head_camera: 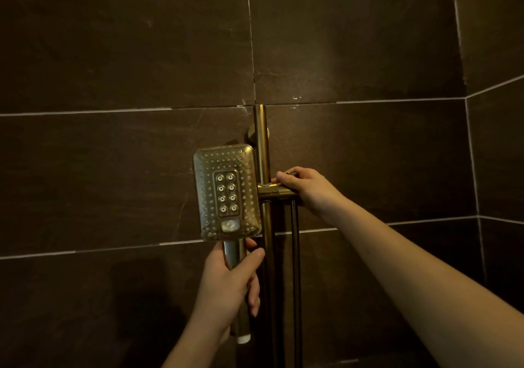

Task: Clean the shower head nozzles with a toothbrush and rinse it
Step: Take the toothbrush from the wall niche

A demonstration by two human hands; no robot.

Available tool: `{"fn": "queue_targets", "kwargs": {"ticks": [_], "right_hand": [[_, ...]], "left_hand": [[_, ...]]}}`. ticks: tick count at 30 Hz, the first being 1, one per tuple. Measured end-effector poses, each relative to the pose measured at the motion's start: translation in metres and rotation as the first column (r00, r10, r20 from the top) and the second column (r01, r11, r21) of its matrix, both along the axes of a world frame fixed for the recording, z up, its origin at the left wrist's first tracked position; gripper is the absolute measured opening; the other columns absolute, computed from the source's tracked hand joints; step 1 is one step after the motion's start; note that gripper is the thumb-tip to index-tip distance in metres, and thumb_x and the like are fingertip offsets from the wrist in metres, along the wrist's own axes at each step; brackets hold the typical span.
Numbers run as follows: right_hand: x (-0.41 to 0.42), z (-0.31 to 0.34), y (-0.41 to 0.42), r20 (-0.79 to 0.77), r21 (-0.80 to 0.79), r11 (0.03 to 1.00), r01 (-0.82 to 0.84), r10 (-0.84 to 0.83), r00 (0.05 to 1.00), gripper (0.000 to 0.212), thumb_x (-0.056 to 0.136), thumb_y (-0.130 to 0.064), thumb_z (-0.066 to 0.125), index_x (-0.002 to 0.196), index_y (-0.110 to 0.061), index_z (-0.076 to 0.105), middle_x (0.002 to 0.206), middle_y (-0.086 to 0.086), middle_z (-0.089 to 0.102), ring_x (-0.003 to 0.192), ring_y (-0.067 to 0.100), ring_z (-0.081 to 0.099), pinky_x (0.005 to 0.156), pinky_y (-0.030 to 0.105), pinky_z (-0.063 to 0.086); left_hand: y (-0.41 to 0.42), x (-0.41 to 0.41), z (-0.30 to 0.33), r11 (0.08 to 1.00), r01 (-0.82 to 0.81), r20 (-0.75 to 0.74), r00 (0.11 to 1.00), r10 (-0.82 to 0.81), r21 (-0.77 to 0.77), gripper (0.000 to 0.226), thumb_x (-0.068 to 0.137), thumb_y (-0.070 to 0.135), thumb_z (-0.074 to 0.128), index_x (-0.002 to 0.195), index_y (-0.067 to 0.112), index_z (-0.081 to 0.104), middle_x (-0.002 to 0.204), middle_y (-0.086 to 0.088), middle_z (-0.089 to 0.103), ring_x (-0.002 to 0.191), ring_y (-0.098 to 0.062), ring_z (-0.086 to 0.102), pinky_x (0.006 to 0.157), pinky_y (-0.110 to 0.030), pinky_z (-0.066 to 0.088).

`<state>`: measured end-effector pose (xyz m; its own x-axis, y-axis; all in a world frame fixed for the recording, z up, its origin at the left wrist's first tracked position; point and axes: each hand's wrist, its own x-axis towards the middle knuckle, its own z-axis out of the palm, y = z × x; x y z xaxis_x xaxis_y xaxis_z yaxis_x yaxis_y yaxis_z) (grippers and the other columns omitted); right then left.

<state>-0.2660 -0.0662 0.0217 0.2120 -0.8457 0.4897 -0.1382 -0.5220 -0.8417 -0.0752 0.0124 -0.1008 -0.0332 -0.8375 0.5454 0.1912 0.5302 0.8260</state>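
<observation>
A brass, rectangular shower head faces me with its rows of small nozzles and a central panel of larger ones. My left hand is wrapped around its handle just below the head. My right hand grips the brass holder bracket on the vertical slide rail, to the right of the head. No toothbrush is in view.
Dark brown wall tiles with pale grout lines fill the background. A metal hose hangs down right of the rail. The wall corner is at the far right. The lighting is dim.
</observation>
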Motion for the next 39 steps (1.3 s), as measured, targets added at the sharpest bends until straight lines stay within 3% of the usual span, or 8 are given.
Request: {"fn": "queue_targets", "kwargs": {"ticks": [8, 12, 16, 19, 22, 25, 29, 39], "right_hand": [[0.008, -0.016, 0.007, 0.168, 0.018, 0.999, -0.036, 0.033, 0.985, 0.032, 0.094, -0.036, 0.060, 0.108, -0.010, 0.071, 0.100, 0.007, 0.074, 0.101, 0.021, 0.070, 0.104, 0.043, 0.047], [0.015, -0.019, 0.012, 0.109, -0.054, 0.992, 0.117, -0.110, 0.988, 0.032, 0.098, -0.037, 0.051, 0.113, -0.014, 0.067, 0.109, 0.009, 0.071, 0.103, 0.021, 0.067, 0.101, 0.042, 0.049], [0.014, -0.029, 0.014, 0.058, -0.066, 0.994, 0.090, -0.086, 0.995, 0.045, 0.100, -0.038, 0.046, 0.142, -0.020, 0.043, 0.129, 0.007, 0.060, 0.106, 0.018, 0.064, 0.085, 0.034, 0.057], [0.005, -0.045, 0.009, 0.026, -0.066, 0.998, -0.009, 0.011, 1.000, 0.064, 0.099, -0.032, 0.053, 0.152, -0.032, 0.019, 0.132, 0.004, 0.058, 0.100, 0.019, 0.068, 0.094, 0.039, 0.054], [0.000, -0.064, 0.009, 0.012, -0.112, 0.994, -0.018, 0.020, 1.000, 0.044, 0.100, -0.012, 0.048, 0.142, -0.021, 0.038, 0.110, 0.009, 0.067, 0.090, 0.022, 0.069, 0.084, 0.037, 0.058], [0.002, -0.075, 0.010, -0.008, -0.157, 0.983, 0.095, -0.098, 0.995, 0.022, 0.102, -0.015, 0.045, 0.118, -0.011, 0.060, 0.101, 0.013, 0.071, 0.086, 0.019, 0.070, 0.083, 0.035, 0.057], [0.010, -0.078, 0.011, -0.019, -0.165, 0.970, 0.179, -0.185, 0.983, 0.021, 0.102, -0.018, 0.045, 0.113, -0.012, 0.061, 0.098, 0.013, 0.071, 0.080, 0.015, 0.069, 0.074, 0.027, 0.057], [0.005, -0.083, 0.021, -0.081, -0.123, 0.957, 0.264, -0.275, 0.958, 0.021, 0.100, -0.027, 0.051, 0.116, -0.018, 0.060, 0.103, -0.002, 0.067, 0.095, 0.014, 0.067, 0.080, 0.029, 0.055]], "left_hand": [[0.005, 0.005, -0.004, 0.999, 0.023, 0.028, 0.999, -0.024, 0.033, 0.019, 0.095, 0.012, 0.064, 0.106, 0.003, 0.052, 0.058, -0.015, 0.045, 0.036, -0.022, 0.040, 0.038, -0.026, 0.040], [0.008, 0.003, -0.007, 0.998, 0.027, 0.024, 0.999, -0.028, 0.050, 0.015, 0.094, 0.012, 0.064, 0.103, 0.004, 0.054, 0.059, -0.014, 0.046, 0.038, -0.022, 0.040, 0.039, -0.027, 0.040], [0.011, 0.001, -0.011, 0.998, 0.023, 0.011, 1.000, -0.024, 0.059, 0.016, 0.094, 0.011, 0.064, 0.103, 0.003, 0.053, 0.062, -0.014, 0.046, 0.038, -0.021, 0.040, 0.040, -0.026, 0.040], [0.013, 0.001, -0.015, 0.997, 0.026, 0.016, 1.000, -0.027, 0.069, 0.016, 0.094, 0.009, 0.064, 0.103, 0.003, 0.052, 0.060, -0.013, 0.045, 0.037, -0.021, 0.040, 0.038, -0.026, 0.039], [0.015, 0.000, -0.017, 0.997, 0.020, 0.025, 0.999, -0.022, 0.071, 0.013, 0.094, 0.008, 0.063, 0.101, 0.004, 0.052, 0.058, -0.014, 0.044, 0.036, -0.021, 0.039, 0.037, -0.026, 0.039], [0.016, 0.000, -0.018, 0.997, 0.026, 0.027, 0.999, -0.028, 0.074, 0.015, 0.094, 0.008, 0.064, 0.102, 0.003, 0.052, 0.058, -0.014, 0.043, 0.035, -0.021, 0.039, 0.036, -0.026, 0.039], [0.018, -0.001, -0.019, 0.997, 0.019, 0.023, 1.000, -0.020, 0.073, 0.015, 0.094, 0.009, 0.064, 0.102, 0.003, 0.053, 0.057, -0.012, 0.045, 0.036, -0.020, 0.040, 0.037, -0.026, 0.040], [0.032, -0.008, -0.030, 0.997, 0.045, 0.012, 0.999, -0.046, 0.060, 0.019, 0.095, 0.015, 0.064, 0.087, 0.004, 0.050, 0.049, -0.009, 0.044, 0.033, -0.020, 0.041, 0.037, -0.026, 0.038]]}}
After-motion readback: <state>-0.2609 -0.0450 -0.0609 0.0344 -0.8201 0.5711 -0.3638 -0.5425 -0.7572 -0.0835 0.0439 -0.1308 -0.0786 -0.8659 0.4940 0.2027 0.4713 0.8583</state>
